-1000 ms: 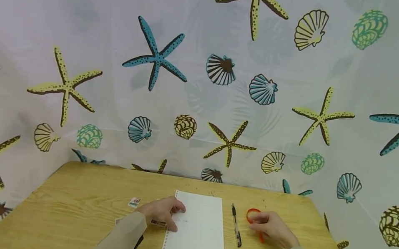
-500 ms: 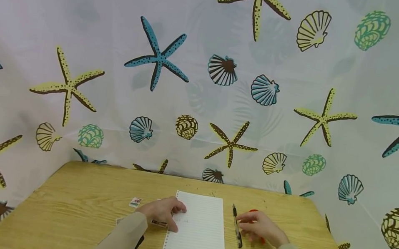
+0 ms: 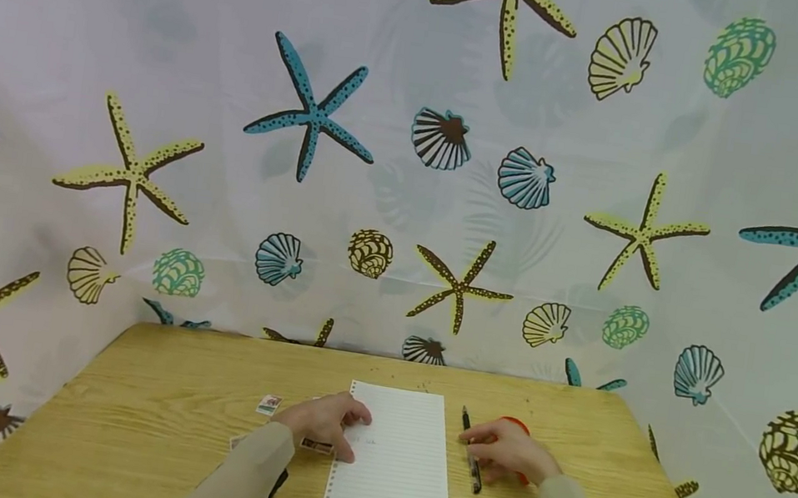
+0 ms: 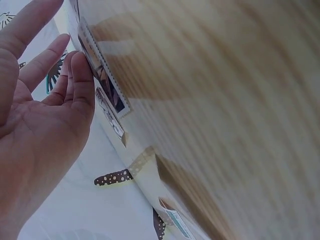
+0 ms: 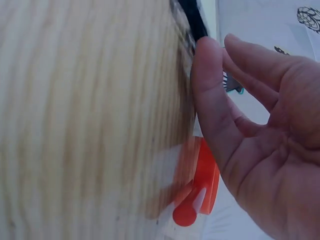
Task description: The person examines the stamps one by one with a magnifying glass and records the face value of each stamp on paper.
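Note:
My left hand (image 3: 325,423) rests on the left edge of a lined sheet of paper (image 3: 398,484), fingers loosely bent and holding nothing. Faint handwriting shows by its fingertips. Beside the sheet, my right hand (image 3: 512,451) reaches over a black-and-clear pen (image 3: 476,480), thumb and fingers spread apart. In the right wrist view the thumb tip is right by the pen (image 5: 192,17); whether it touches, I cannot tell. Partly hidden behind that hand lies a red-orange object (image 5: 202,175) with a ring-shaped part. Postage stamps (image 4: 107,77) lie near the left hand.
A small stamp (image 3: 268,404) lies left of the paper, with another (image 3: 317,446) partly under the left hand. The wooden table (image 3: 142,417) ends at a shell-and-starfish patterned cloth (image 3: 376,195) behind and at the sides.
My right hand has moved left, away from the red-orange object and over to the pen. The left hand has stayed on the paper.

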### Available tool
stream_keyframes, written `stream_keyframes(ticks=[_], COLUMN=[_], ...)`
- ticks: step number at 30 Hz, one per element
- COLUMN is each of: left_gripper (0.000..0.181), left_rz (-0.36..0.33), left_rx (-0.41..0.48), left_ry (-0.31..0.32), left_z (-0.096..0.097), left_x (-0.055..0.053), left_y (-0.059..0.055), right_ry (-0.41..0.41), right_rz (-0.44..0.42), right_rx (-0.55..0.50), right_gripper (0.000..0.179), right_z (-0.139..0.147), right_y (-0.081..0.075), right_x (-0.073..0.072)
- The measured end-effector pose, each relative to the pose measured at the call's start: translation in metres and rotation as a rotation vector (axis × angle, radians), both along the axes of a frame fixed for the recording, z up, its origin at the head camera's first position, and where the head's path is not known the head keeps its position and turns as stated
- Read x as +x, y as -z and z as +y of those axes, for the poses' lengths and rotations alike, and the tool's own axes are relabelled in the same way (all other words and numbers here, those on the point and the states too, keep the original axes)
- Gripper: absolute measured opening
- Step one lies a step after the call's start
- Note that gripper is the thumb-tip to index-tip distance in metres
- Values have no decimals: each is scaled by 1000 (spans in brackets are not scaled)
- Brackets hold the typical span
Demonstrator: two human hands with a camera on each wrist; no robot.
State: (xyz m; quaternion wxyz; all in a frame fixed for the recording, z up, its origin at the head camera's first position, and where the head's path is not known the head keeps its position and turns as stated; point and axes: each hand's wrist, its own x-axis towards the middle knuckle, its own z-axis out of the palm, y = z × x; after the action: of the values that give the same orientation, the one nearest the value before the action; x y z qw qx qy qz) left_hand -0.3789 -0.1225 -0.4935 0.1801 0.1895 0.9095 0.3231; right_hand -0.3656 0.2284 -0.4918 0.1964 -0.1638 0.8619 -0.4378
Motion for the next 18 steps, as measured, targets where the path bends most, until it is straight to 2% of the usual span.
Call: stream_keyframes(ticks=[5, 12, 18], left_gripper=[54, 54, 54], left_rz=[-2, -2, -8], left_rx=[3, 1, 8], left_ry=[8, 20, 13], left_z=[0, 0, -1], left_x=[-1, -2, -1], left_y=[0, -1, 1], right_ry=[31, 29, 21], right_rz=[13, 33, 43], right_rx=[45, 55, 56], right_gripper=[28, 18, 21], right_z=[-5, -4, -4], right_y=[4, 7, 10], right_x=[-3, -5, -8])
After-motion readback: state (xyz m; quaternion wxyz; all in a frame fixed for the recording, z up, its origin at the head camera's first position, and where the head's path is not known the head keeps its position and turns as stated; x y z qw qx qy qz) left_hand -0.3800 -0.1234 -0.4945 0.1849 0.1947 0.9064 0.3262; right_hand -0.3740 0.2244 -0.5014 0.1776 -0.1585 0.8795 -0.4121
